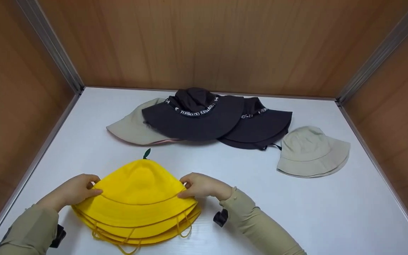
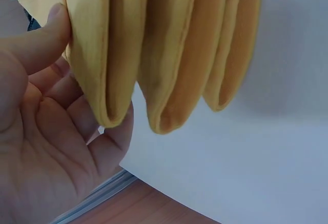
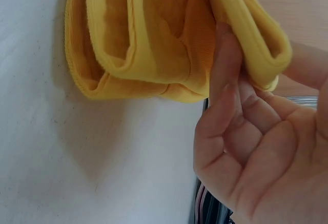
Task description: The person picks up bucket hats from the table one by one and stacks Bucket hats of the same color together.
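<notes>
Staged recording booth: white tabletop [image 1: 331, 212], wood-panel walls [image 1: 204, 42], metal corner strips [image 1: 50, 42].

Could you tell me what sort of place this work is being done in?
Probably a recording booth or test bench, not a shop: a bare white tabletop boxed in by plain wood-look wall panels with metal corner strips, and bucket hats such as the yellow hat laid out.

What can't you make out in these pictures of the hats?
- Beige hat at the back, head view: mostly hidden under the black hat.
- Second black hat: its band lettering is partly covered and too small to read.
- Yellow hats: the exact count in the stack is unclear; both wrist views cut them off at the top edge.
</notes>
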### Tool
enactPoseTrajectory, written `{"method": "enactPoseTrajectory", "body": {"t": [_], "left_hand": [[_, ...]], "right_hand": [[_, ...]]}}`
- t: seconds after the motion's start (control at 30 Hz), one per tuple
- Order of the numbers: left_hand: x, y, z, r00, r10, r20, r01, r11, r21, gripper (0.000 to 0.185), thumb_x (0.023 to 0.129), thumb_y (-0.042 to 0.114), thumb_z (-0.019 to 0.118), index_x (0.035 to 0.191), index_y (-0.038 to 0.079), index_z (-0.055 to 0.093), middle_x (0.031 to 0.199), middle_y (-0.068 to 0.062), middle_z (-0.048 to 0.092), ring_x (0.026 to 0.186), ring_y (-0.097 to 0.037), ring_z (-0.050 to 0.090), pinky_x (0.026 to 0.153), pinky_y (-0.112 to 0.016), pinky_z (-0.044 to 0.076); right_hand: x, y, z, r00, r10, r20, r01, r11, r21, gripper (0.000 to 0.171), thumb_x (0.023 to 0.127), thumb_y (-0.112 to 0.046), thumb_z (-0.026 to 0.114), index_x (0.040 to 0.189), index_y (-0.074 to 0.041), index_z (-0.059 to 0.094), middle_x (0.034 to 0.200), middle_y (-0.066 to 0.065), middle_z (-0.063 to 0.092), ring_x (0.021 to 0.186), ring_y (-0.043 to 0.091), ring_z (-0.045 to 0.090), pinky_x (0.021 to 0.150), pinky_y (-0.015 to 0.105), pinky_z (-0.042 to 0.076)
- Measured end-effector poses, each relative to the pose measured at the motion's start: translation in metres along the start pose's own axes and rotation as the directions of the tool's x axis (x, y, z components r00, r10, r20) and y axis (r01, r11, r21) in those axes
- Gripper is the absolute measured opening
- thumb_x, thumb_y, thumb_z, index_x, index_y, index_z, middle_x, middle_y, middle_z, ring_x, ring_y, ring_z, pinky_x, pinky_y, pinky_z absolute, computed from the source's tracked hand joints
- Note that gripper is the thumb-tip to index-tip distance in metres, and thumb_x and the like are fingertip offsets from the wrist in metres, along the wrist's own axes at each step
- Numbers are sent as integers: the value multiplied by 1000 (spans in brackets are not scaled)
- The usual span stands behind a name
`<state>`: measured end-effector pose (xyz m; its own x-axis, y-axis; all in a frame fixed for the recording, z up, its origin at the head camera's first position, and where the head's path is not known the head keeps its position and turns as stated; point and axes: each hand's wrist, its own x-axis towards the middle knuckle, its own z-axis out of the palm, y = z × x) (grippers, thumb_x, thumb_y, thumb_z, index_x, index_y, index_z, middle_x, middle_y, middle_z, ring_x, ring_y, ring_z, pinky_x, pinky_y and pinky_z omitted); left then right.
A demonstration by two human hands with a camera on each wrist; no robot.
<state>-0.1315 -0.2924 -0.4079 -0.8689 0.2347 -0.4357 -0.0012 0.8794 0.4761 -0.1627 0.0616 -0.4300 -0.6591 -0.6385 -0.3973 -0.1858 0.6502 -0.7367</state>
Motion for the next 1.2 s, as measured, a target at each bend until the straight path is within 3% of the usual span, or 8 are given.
{"method": "enactPoseTrajectory", "body": {"t": [0.17,0.3,0.5,0.73,1.0,1.2], "left_hand": [[-5,0,-6,1000,27,11,-27,999,-41,35,90,26,63,110,-3,59,100,-20,63,85,-27,55,76,-43,50],[-5,-3,-8,999,10,39,-7,996,-86,30,90,27,63,106,2,61,93,-10,63,80,-21,52,68,-33,47],[3,-7,2,1000,-7,26,8,999,-46,28,90,23,63,105,-1,60,92,-13,59,80,-23,50,68,-34,45],[10,-7,10,1000,-9,-21,8,999,-40,27,89,21,66,101,-2,57,85,-10,55,76,-22,48,65,-34,42],[10,-6,14,997,-25,-67,21,999,-50,29,85,18,70,102,0,56,94,-15,58,83,-26,52,75,-42,48],[7,-3,13,997,-14,-80,11,999,-47,30,85,16,70,104,-2,55,96,-18,59,84,-27,54,75,-44,50]], "right_hand": [[-4,-1,-3,999,-37,37,35,998,58,8,88,-17,66,90,-11,62,54,-6,31,47,9,25,50,23,22],[-3,-1,-1,997,-43,59,39,997,67,7,87,-16,67,86,-12,62,52,-6,31,45,8,24,48,22,21],[4,6,6,997,-13,75,12,1000,24,10,86,-17,69,85,-9,62,53,-6,32,45,8,25,46,22,21],[8,13,10,998,50,35,-49,998,-24,18,84,-22,72,76,-11,58,54,-6,36,48,8,31,49,21,24],[7,20,12,998,65,-28,-67,995,-71,34,80,-33,75,63,-15,52,58,-6,41,55,9,38,54,21,29],[7,25,12,999,39,-27,-40,997,-63,32,81,-31,74,64,-15,53,61,-7,43,57,8,39,55,20,30]]}}
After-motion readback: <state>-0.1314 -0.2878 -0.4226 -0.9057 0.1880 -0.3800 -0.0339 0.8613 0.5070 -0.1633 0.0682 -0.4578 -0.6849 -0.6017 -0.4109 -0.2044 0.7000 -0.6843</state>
